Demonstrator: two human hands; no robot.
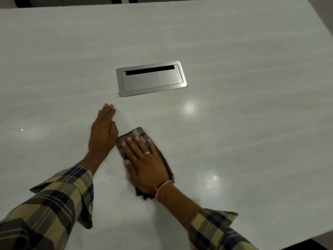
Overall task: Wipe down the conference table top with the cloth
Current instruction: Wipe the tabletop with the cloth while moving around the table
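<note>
A glossy pale grey conference table top [234,51] fills nearly the whole frame, with bright light reflections at centre right and a few small droplets at the left. Set flush into it at centre is a rectangular brushed-metal cable box [151,78], its hinged lid down and only a dark slot showing along the upper edge; what lies inside cannot be seen. Two forearms in plaid yellow, navy and grey sleeves [52,206] enter from the bottom. The right hand [146,163], fingers spread flat, presses a folded dark checked cloth [138,134] onto the table just below centre. The left hand [103,132] lies flat beside it, fingers straight and together, holding nothing.
</note>
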